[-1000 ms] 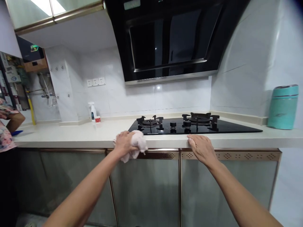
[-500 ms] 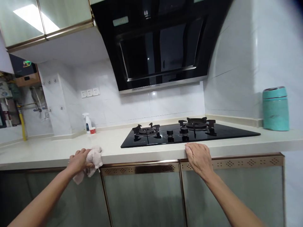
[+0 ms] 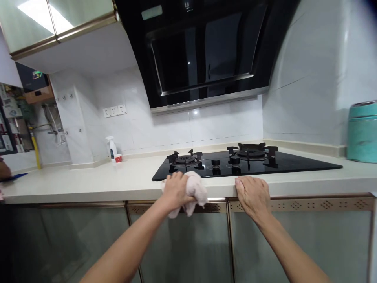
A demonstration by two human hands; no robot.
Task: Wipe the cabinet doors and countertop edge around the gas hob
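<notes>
My left hand (image 3: 174,193) is closed around a pale pink cloth (image 3: 196,188) at the front edge of the white countertop (image 3: 88,179). The cloth bunches out beside my thumb, and its lower folds hang over the edge. Just behind it lies the near left corner of a black gas stove (image 3: 294,164). My right hand (image 3: 253,196) rests on the counter's front edge before the stove. Its fingers lie over the top, partly hidden behind the knuckles, and I see nothing held in it.
A white spray bottle (image 3: 111,148) and a small red-and-white cup (image 3: 118,158) stand by the back wall. At far right is a turquoise container (image 3: 363,133). A black range hood (image 3: 203,55) hangs above. Another person's arm (image 3: 4,170) shows at far left near a flat blue thing (image 3: 16,177).
My left hand and the cloth have moved right along the counter edge, to in front of the stove. My right hand stays on the edge. Another person's arm has appeared at far left.
</notes>
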